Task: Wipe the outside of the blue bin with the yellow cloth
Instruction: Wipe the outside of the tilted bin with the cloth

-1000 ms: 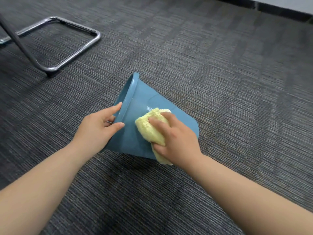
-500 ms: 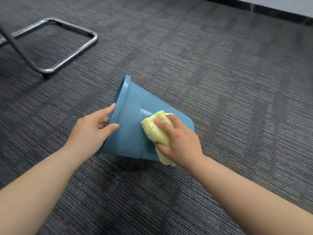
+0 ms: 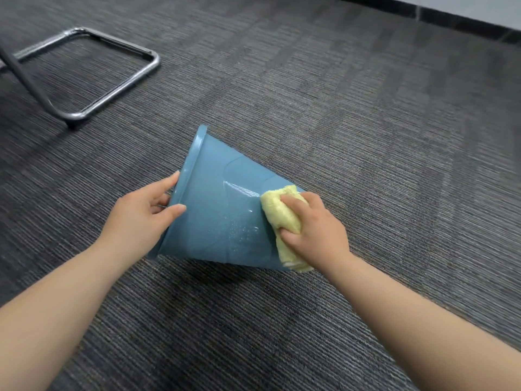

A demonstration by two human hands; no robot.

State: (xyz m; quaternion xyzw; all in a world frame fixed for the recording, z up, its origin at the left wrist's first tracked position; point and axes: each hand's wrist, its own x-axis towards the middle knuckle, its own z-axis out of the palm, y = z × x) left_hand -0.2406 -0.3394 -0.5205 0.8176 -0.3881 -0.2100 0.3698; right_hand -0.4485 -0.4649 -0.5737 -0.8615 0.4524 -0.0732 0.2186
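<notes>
Wiping hand: the right hand [image 3: 315, 232] grips the folded yellow cloth [image 3: 277, 213], fingers curled over its top and thumb beneath, pressing it on the bin's side near the base end.
Bin: the blue bin [image 3: 214, 210] lies tilted on its side on the carpet floor [image 3: 366, 136], with the rim raised at the left and the base at the right.
Holding hand: the left hand [image 3: 141, 215] grips the rim, thumb on the outer wall and fingers hooked inside.
Marks on bin: a moulded curved outline runs across the side; whether it carries writing cannot be told. Wet sheen and small drops lie just left of the cloth.
Cloth end: it hangs past the bin's lower edge, near the floor.
Around: a bent metal tube frame [image 3: 112, 88] stands on the floor, well apart at the far left. Dark skirting [image 3: 465, 24] runs along the far right.
In the way: the right hand covers much of the cloth and the bin's base end.
</notes>
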